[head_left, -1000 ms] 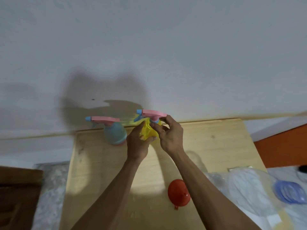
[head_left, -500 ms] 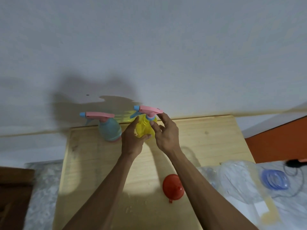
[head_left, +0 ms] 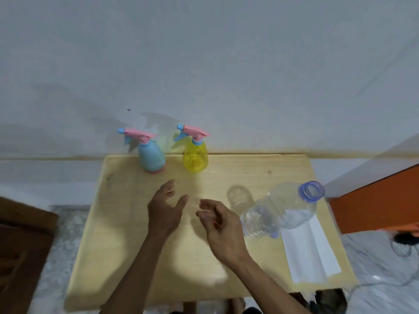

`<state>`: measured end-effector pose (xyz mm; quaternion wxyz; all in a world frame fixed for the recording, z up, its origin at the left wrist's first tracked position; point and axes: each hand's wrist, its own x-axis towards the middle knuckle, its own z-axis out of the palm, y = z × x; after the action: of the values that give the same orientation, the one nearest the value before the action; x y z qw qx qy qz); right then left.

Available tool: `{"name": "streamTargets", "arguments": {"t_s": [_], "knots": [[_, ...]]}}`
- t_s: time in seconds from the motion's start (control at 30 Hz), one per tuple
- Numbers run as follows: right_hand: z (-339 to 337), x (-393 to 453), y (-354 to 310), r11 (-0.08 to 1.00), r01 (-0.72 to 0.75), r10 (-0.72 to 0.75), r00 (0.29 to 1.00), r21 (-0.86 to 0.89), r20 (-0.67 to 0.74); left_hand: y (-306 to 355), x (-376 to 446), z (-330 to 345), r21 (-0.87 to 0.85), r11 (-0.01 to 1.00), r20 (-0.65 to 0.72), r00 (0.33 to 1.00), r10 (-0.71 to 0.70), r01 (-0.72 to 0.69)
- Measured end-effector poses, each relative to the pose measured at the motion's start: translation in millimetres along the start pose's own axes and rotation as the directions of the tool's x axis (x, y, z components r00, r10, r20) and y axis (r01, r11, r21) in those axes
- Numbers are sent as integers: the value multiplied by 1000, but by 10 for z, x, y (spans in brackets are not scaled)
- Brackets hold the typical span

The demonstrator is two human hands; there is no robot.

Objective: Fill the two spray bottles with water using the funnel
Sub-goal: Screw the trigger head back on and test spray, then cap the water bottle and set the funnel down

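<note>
Two spray bottles stand upright at the far edge of the wooden table (head_left: pixel 118 223), both with pink trigger heads on. The blue spray bottle (head_left: pixel 151 157) is on the left, the yellow spray bottle (head_left: pixel 195 157) on the right. My left hand (head_left: pixel 164 208) and my right hand (head_left: pixel 218 223) hover over the middle of the table, well short of the bottles, fingers apart and empty. A large clear water bottle (head_left: pixel 282 210) with a blue open neck stands to the right of my right hand. The red funnel is hidden, probably under my right arm.
A folded white paper (head_left: pixel 309 252) lies on the table's right side, partly under the water bottle. An orange surface (head_left: pixel 374 205) rises to the right of the table. A dark wooden piece (head_left: pixel 20 257) sits at the left. The white wall runs behind the bottles.
Both hands have let go of the yellow spray bottle and pulled back towards me. The bottle now stands free with its head on. The camera has tilted down; the funnel is no longer visible.
</note>
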<state>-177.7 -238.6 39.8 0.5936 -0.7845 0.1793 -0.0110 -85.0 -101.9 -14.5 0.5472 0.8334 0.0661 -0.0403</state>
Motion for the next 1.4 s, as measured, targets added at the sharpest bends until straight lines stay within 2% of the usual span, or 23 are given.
{"name": "streamTargets", "arguments": {"t_s": [0.13,0.23,0.3,0.47,0.53,0.6,0.67,0.83,1.1,1.17,1.23,1.33,1.4], "knots": [[-466,-421,257,999,23,-21,997,-31,79,214,-451,113,-31,999,-82,997,14,-16],[-959,-649,477,997,-55,59,994,-49,89,451,-782,305,-45,996,-52,996,76,-78],[-1301,-708,669,992,-99,103,994,-79,37,601,-983,478,-63,988,-3,990,138,-138],[-1837,-402,1137,954,-98,38,977,-284,-210,1003,-1342,890,-172,949,98,954,284,-265],[-1888,-232,1236,899,-138,60,979,-415,-195,1163,-1407,1007,-170,946,83,952,293,-277],[-1882,-116,1301,775,-136,76,990,-617,-123,1310,-1417,1096,-155,945,61,952,300,-288],[-1842,-58,1334,666,-88,81,996,-740,-46,1394,-1405,1150,-138,945,58,950,308,-297],[-1754,-1,1445,512,17,18,999,-859,30,1433,-1421,1207,-178,940,51,951,305,-292],[-1764,26,1541,434,68,-13,998,-898,69,1365,-1469,1194,-190,938,44,953,301,-288],[-1783,59,1481,456,65,-23,998,-888,61,1379,-1475,1194,-188,942,40,956,290,-278],[-1842,106,1309,577,10,-30,1000,-817,-9,1381,-1473,1197,-192,944,36,959,280,-269],[-2056,199,840,838,-28,-70,985,-545,-159,1371,-1475,1201,-222,938,20,961,276,-265],[-2254,220,421,941,71,-154,960,-330,-234,1370,-1478,1211,-251,932,16,961,276,-263]]}}
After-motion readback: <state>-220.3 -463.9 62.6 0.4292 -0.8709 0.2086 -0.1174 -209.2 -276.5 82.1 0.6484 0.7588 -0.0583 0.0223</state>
